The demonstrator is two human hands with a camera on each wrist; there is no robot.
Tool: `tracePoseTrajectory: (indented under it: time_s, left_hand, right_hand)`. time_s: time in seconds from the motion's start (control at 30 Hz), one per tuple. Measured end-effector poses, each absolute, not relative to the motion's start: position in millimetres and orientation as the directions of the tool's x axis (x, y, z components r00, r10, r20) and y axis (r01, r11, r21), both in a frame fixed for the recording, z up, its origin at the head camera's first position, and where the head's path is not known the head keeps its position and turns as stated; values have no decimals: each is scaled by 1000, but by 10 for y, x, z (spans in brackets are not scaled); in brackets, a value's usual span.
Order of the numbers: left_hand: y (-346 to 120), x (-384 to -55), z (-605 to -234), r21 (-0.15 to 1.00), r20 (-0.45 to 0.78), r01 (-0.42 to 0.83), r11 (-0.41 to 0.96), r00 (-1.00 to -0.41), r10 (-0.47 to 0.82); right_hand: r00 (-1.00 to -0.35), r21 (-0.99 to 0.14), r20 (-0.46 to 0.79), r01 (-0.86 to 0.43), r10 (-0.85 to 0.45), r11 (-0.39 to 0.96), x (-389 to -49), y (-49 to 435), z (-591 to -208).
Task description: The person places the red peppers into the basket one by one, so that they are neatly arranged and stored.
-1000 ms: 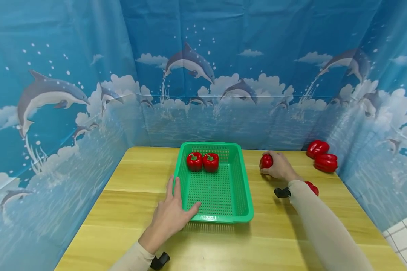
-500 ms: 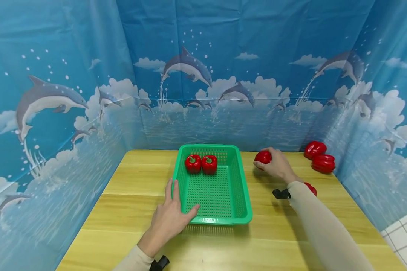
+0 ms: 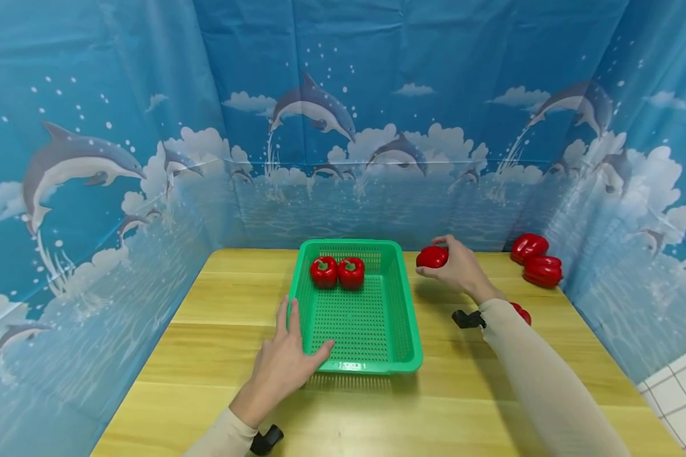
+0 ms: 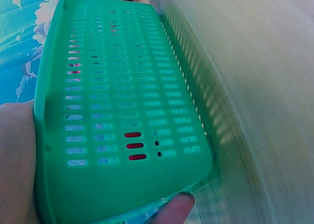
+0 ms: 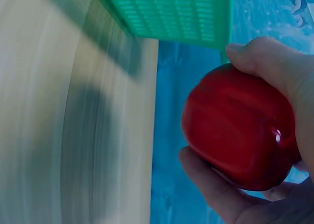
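My right hand (image 3: 462,270) grips a glossy red bell pepper (image 3: 432,257) between thumb and fingers, off the table and just right of the green basket (image 3: 416,343). In the right wrist view the bell pepper (image 5: 240,128) lies on its side, fingers below and thumb above. Around the basket's near-left corner my left hand (image 3: 282,362) is spread, its fingers straight along the left rim and its thumb over the near rim. A fingertip (image 4: 176,209) shows at the corner's outside. Two bell peppers, one left (image 3: 324,271) and one right (image 3: 351,273), stand side by side inside the basket.
Two red bell peppers, one behind (image 3: 529,247) and one in front (image 3: 543,271), lie at the table's far right. Another bell pepper (image 3: 520,313) is partly hidden by the right forearm. A blue dolphin-print curtain (image 3: 343,209) encloses the wooden table (image 3: 206,381) at the back and sides.
My right hand has raised the bell pepper from the table and carried it leftward to near the basket's right rim. The left hand has kept its place at the basket.
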State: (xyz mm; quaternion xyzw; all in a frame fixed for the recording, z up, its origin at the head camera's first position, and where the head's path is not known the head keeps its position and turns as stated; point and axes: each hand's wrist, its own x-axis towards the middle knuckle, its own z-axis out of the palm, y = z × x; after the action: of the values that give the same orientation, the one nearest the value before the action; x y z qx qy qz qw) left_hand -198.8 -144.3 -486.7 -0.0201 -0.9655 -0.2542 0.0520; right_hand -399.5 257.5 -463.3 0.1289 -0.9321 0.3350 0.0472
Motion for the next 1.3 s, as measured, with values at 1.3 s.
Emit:
tracePoseTrajectory:
  time_s: [1.3]
  left_hand:
    - [-1456,-2006,-4855,494,108,73,867,-994,22]
  right_hand:
    - [-925,-595,278,-378,-259,710,-3876,2103,-4344]
